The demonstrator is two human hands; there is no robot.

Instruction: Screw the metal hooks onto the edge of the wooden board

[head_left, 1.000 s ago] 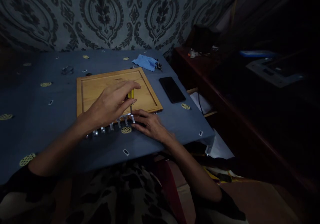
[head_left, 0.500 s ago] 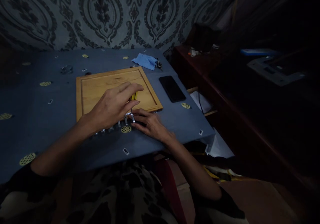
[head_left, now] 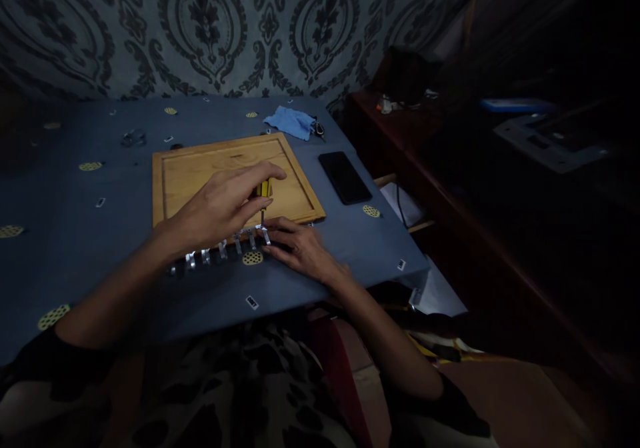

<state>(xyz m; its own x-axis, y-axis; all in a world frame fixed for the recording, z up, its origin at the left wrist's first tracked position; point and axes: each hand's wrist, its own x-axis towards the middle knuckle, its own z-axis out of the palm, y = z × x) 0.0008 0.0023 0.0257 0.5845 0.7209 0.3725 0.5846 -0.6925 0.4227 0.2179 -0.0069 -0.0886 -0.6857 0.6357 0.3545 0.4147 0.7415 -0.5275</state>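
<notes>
Nearest, below frame centre, the right hand (head_left: 300,248) lies flat, unclenched, on the right end of the hooked metal strip (head_left: 220,251). Just above, the left hand (head_left: 220,205) pinches a yellow screwdriver (head_left: 263,190) upright on it, at the wooden board (head_left: 200,168)'s near edge.

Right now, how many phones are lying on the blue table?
1: the black phone lies flat on the blue tablecloth, right of the wooden board; others may be hidden.

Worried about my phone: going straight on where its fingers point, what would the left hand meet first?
Likely the black phone, beyond the wooden board; the left hand is raised, so depth is unclear.
</notes>
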